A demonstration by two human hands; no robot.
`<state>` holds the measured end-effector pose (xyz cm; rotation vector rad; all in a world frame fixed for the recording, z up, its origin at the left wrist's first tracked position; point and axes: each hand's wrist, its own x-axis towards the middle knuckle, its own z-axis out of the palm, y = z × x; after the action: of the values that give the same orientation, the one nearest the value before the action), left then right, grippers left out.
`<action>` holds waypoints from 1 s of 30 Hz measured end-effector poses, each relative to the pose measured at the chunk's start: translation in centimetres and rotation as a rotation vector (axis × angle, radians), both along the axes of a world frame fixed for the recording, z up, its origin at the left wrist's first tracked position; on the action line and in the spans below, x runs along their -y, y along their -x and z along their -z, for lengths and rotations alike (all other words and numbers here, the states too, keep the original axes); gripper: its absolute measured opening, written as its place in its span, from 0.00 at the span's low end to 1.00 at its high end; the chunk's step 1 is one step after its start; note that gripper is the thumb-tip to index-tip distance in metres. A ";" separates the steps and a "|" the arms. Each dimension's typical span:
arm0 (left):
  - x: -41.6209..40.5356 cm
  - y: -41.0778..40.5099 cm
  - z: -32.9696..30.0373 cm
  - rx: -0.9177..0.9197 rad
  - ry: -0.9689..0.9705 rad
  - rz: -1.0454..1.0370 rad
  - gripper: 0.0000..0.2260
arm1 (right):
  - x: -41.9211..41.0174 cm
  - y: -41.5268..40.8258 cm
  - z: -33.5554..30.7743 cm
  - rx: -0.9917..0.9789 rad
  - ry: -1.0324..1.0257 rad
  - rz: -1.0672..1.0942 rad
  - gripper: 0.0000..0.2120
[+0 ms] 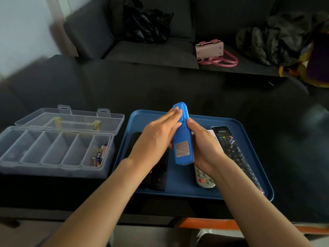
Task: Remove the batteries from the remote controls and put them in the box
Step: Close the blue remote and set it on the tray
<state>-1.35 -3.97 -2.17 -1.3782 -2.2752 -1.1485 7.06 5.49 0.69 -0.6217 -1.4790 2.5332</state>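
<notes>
While the right hand point(201, 148) wraps its grip round the blue remote point(183, 139), held back-up above the blue tray point(178, 189), the left hand point(160, 134) presses flat, straight fingers on its smooth plastic cover, apparently not yet off. Left of the tray, the clear compartmented box point(53, 154) holds a few batteries point(99, 155) in its nearest compartment. Black remotes point(158, 175), a grey one point(204, 179) and a film-wrapped one point(235, 152) lie in the tray, likely still to do.

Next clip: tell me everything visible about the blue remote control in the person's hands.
The blue plastic remote control is held roughly upright above the blue tray, back side facing the camera, with a pale printed label low on it. The right hand grips its right edge; the left hand lies with straight fingers against its upper back.
</notes>
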 end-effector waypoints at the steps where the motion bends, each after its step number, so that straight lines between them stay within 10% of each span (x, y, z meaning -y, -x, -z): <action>1: 0.0 0.0 0.0 0.012 -0.014 0.001 0.18 | 0.0 0.0 0.0 -0.001 -0.003 0.001 0.16; 25: 1.1 -1.0 -0.9 0.382 0.140 0.098 0.29 | 1.1 -0.3 -0.7 0.205 -0.130 0.115 0.16; 30: 1.1 -1.4 -0.7 0.369 0.218 0.025 0.25 | 0.3 -1.3 1.3 0.451 -1.226 0.081 0.19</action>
<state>0.09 -5.06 -1.50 -1.3647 -2.7176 -1.2843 8.32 5.24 -0.64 -0.9397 -2.5914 1.0086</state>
